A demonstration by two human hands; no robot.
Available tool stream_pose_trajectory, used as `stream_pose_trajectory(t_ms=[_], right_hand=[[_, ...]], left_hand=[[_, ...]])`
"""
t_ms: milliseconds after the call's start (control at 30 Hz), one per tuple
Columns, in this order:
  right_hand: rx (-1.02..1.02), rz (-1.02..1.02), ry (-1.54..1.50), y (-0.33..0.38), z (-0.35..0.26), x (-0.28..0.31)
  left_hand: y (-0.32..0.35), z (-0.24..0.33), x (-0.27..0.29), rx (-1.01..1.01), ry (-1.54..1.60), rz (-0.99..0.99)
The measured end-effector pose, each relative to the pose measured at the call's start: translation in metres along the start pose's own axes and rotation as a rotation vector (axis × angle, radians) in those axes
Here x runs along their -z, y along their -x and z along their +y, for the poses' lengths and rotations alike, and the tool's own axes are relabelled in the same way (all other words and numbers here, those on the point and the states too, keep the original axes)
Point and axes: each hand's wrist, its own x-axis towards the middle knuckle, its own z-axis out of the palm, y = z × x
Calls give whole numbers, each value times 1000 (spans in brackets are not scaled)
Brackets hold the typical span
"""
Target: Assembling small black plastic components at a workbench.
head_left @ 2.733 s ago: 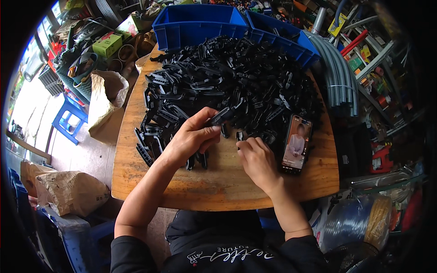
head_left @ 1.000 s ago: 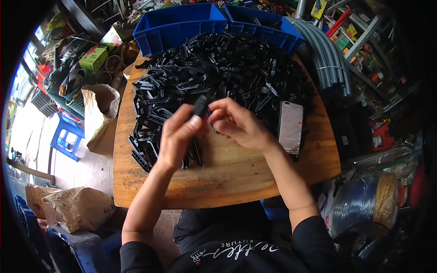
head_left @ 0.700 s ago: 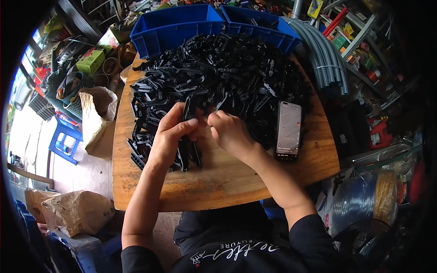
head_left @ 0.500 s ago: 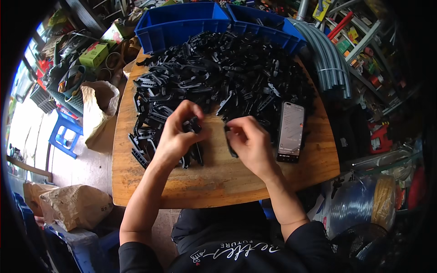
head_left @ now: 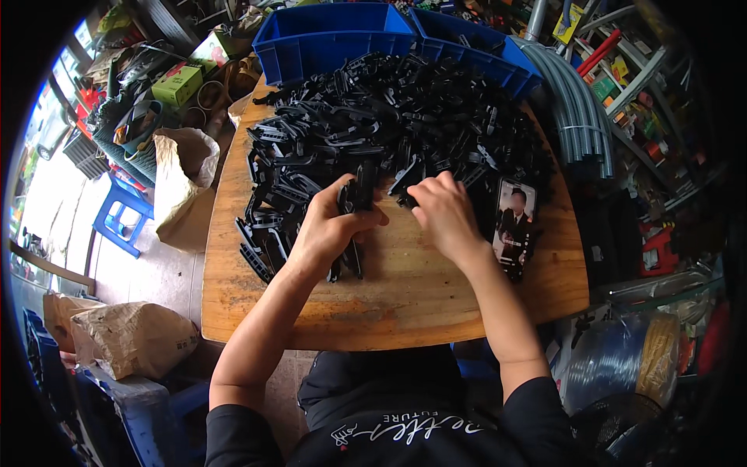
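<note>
Slim black plastic part (head_left: 357, 193), long and ridged, sits in the left hand (head_left: 328, 227), raised above the near side of the pile. Nearest of all is the person's black short-sleeved shirt with white lettering (head_left: 373, 412), and past it comes the bare near strip of the wooden table (head_left: 389, 315), its top worn and honey-brown. Over that strip the left hand is closed around the part, thumb on the near side and fingers wrapped behind; whether it grips one piece or several, I cannot tell. To its right, the right hand (head_left: 451, 218) has its fingers bent down at the pile's near edge, next to a small dark piece (head_left: 406, 200); whether they pinch it is hidden.

Judging by its look, the part should be light and stiff, rather smooth, so it could slip or turn between the fingertips. Its narrow ends look the likeliest to snap; the long sides near the middle seem the best hold.

Right of the right hand rests a dark-cased smartphone (head_left: 515, 229) with a lit screen. Farther off spreads the heaped pile of similar black and grey plastic parts (head_left: 381, 109), tangled together. At the far edge stand two blue plastic bins, the left one (head_left: 334, 58) just beside the right one (head_left: 482, 66).
</note>
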Motion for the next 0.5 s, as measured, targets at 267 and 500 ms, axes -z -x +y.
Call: stream_pose_trajectory(t_ms=[267,500], right_hand=[[17,-31,60,7,-14,-5],[-5,-4,8,13,-7,-8]], left_hand=[[1,-4,0,146,-44,-40],[-1,-6,0,126,-104,-72]])
